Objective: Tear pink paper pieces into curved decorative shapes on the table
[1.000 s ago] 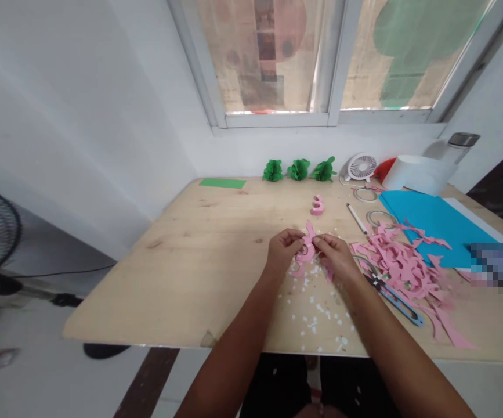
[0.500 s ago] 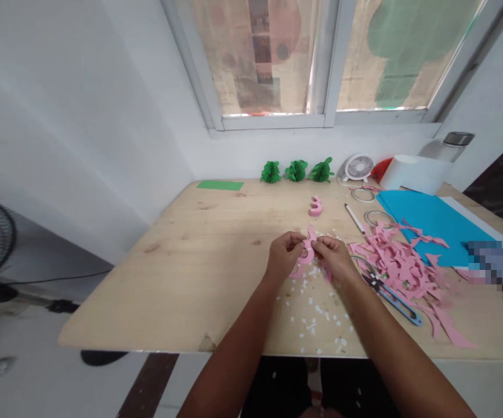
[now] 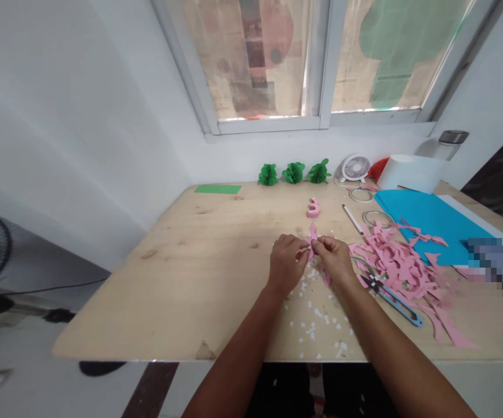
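A pink paper cutout (image 3: 312, 232) is pinched upright between my two hands, above the wooden table. My right hand (image 3: 336, 258) grips its right side between thumb and fingertips. From the other side, my left hand (image 3: 286, 264) has its thumb and finger closed at the cutout's left edge; the fingertips partly hide the piece. Another pink scrap (image 3: 326, 277) lies under my right hand. Small white paper bits (image 3: 316, 316) are scattered below my hands. Just beyond them stands a curved pink piece (image 3: 313, 208) shaped like a 3.
To the right lie a heap of pink scraps (image 3: 401, 264), blue-handled snips (image 3: 397, 303), a white pen (image 3: 353, 219), tape rings (image 3: 361, 195) and blue sheets (image 3: 425, 220). Green paper figures (image 3: 293, 173), a small fan (image 3: 355, 168) and a green strip (image 3: 217, 189) line the back.
The pink cutout has turned from facing me to nearly edge-on. My left hand has rolled over, its knuckles now more toward me. The view has shifted slightly.
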A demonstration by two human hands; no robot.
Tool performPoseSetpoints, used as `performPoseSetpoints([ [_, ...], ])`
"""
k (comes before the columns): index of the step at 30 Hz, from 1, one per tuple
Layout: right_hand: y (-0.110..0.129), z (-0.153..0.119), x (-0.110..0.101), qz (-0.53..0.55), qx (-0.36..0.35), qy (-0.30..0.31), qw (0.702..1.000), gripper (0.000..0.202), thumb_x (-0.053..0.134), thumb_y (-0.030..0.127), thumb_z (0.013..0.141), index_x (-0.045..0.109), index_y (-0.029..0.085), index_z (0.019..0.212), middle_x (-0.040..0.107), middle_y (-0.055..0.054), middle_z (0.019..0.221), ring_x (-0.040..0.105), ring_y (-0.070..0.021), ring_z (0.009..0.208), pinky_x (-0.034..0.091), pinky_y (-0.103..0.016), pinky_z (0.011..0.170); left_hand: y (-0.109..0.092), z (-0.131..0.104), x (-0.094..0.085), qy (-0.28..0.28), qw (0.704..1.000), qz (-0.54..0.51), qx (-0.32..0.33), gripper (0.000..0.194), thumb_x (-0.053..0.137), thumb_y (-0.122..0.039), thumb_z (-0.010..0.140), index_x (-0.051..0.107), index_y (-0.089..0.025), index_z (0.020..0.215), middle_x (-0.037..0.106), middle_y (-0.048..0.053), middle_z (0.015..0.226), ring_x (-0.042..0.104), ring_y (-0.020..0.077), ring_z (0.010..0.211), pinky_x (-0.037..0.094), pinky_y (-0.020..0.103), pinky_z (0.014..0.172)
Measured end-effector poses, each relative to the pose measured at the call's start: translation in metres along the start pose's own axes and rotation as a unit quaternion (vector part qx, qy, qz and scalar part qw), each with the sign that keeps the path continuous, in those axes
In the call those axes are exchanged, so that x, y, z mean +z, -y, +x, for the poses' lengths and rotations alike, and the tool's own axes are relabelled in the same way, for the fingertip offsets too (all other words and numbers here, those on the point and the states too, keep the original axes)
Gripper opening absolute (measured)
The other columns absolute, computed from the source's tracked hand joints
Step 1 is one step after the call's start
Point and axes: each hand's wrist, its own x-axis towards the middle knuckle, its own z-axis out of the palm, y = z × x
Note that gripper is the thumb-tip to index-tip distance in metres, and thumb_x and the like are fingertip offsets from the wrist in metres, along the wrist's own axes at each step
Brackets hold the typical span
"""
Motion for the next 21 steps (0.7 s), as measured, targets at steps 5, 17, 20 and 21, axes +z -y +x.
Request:
performPoseSetpoints([
  [5, -0.0052, 0.0012, 0.0016, 0.011, 0.003, -0.005, 1.0, 0.03, 0.055, 0.039, 0.07, 0.045, 0.018, 0.051, 0.039, 0.004, 0.05, 0.036, -0.0093, 0.048, 0.029, -0.023, 0.048, 0.0008, -0.0009, 0.0038, -0.001, 0.999, 0.04, 0.014, 0.004, 0.056, -0.019, 0.076, 0.059, -0.019, 0.074, 0.059, 0.004, 0.074, 0.051, 0.0182, 0.078, 0.04, 0.032, 0.072],
  [17, -0.0064, 0.0006, 0.0019, 0.006, 0.022, -0.009, 1.0, 0.028, 0.055, 0.037, 0.069, 0.047, 0.018, 0.05, 0.043, 0.003, 0.05, 0.038, -0.0098, 0.049, 0.03, -0.023, 0.049, 0.0007, -0.0031, 0.0068, 0.007, 0.998, 0.055, 0.022, 0.007, 0.053, -0.019, 0.078, 0.057, -0.019, 0.072, 0.06, 0.004, 0.075, 0.051, 0.0184, 0.077, 0.038, 0.032, 0.072],
  [20, -0.0077, -0.0002, 0.0025, 0.001, 0.023, -0.009, 1.0, 0.026, 0.055, 0.035, 0.069, 0.049, 0.017, 0.051, 0.043, 0.004, 0.05, 0.036, -0.0092, 0.047, 0.029, -0.023, 0.047, 0.0016, -0.003, 0.0068, 0.016, 0.998, 0.056, 0.022, 0.008, 0.053, -0.018, 0.078, 0.056, -0.019, 0.071, 0.06, 0.004, 0.075, 0.05, 0.0181, 0.077, 0.038, 0.032, 0.073],
  [21, -0.0079, -0.0003, 0.0026, -0.003, 0.021, -0.009, 1.0, 0.026, 0.055, 0.035, 0.069, 0.049, 0.017, 0.05, 0.043, 0.004, 0.049, 0.036, -0.0091, 0.047, 0.029, -0.023, 0.047, 0.0022, -0.0029, 0.0069, 0.02, 0.998, 0.055, 0.024, 0.008, 0.053, -0.018, 0.078, 0.055, -0.018, 0.071, 0.059, 0.004, 0.075, 0.05, 0.0179, 0.077, 0.038, 0.032, 0.073],
])
